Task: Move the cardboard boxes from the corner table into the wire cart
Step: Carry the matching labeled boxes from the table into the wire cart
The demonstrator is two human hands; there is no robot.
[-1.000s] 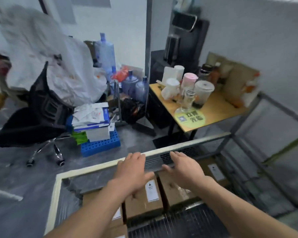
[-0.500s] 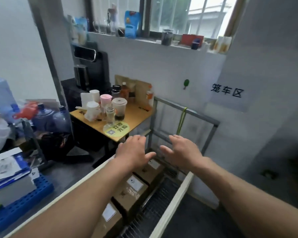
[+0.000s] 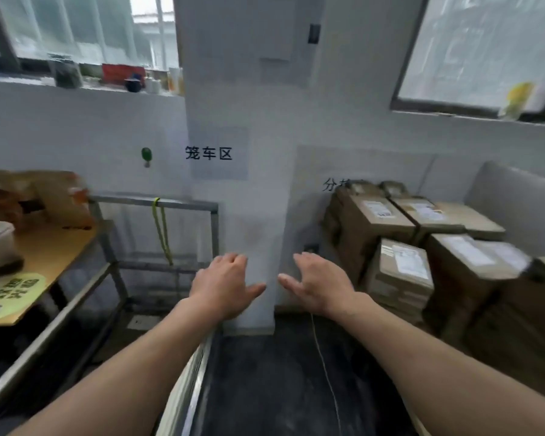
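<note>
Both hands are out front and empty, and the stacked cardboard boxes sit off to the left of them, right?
Not quite. The left hand and right hand are out front and empty, as you said, but the head view shows the stacked cardboard boxes off to their right, not their left.

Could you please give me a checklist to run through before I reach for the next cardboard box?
1. Left hand free: ok, open, empty.
2. Right hand free: ok, open, empty.
3. Cardboard boxes in view: ok, stacked at right.
4. Floor toward the stack: not ok, thin cord crosses it.
5. Room in wire cart: cannot tell, its interior is hardly visible.
</note>
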